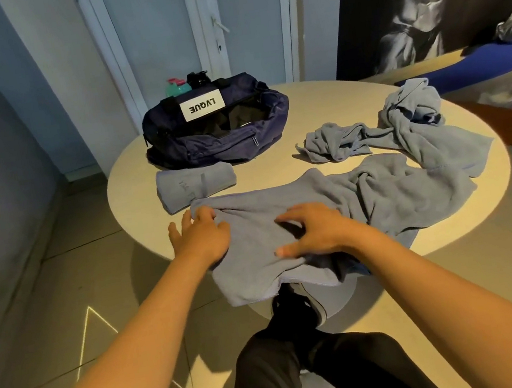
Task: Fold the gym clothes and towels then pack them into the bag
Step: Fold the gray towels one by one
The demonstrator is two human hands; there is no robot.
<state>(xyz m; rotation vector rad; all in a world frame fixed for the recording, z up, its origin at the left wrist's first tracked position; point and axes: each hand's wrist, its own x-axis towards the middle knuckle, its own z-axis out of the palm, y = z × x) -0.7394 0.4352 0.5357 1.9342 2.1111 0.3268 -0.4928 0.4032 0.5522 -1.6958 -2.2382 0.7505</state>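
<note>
Fingers (206,213) of your left hand (201,238) lie spread and released on the far left corner of the blue-grey towel (398,199). The fingers of your right hand (317,233) are bent with the tips on the cloth, and I cannot tell if they pinch a fold. The towel lies open on the near side of the table (131,166), with its near edge hanging over the rim and its right part wrinkled. For a good fold, I think you should first smooth the right part flat and pull the hanging edge up onto the table, then bring corner to corner. One folded piece (195,186) waits just beside the towel, in front of the open bag (223,142). A crumpled cloth (411,127) on the right is not yet folded.
</note>
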